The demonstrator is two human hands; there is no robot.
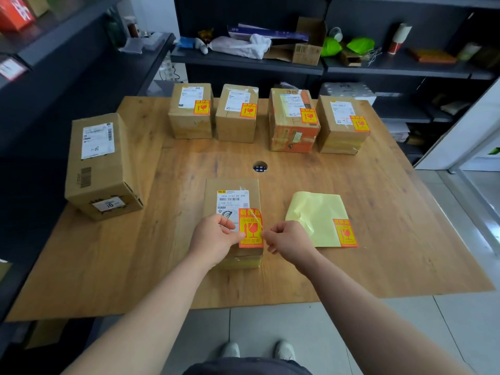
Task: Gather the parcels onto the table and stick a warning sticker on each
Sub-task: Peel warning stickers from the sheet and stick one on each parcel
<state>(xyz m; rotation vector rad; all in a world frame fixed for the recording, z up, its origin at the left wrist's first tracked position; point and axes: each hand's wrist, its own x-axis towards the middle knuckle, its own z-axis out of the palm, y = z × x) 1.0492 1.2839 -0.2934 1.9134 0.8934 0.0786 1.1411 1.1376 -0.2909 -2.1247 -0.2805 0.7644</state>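
Holding the warning sticker (251,226) by its two side edges, we kept it over the near right corner of the near parcel (230,186). Our left hand (216,236) pinched the left edge, thumb lying across the white shipping label (232,201). Our right hand (286,239), fingers curled in tight, pinched the right edge. The sticker stood lengthwise, its long axis running away from us, its heading at the far end and the glass symbol upright as we saw it. It overlapped the lower right of the label. Whether it was pressed flat yet we could not tell.

The near parcel lay on the wooden table (378,212), close to our edge, long axis also pointing away from us. Just to its right lay the yellow backing sheet (316,212), with one remaining sticker (345,233) at its near right corner, turned the same way.

Along the far edge stood the back row of four parcels (235,125), each with a sticker on top beside its label. On the left sat the large parcel (100,171), well apart from the rest, its top showing only a white label, its long axis running roughly away from us.
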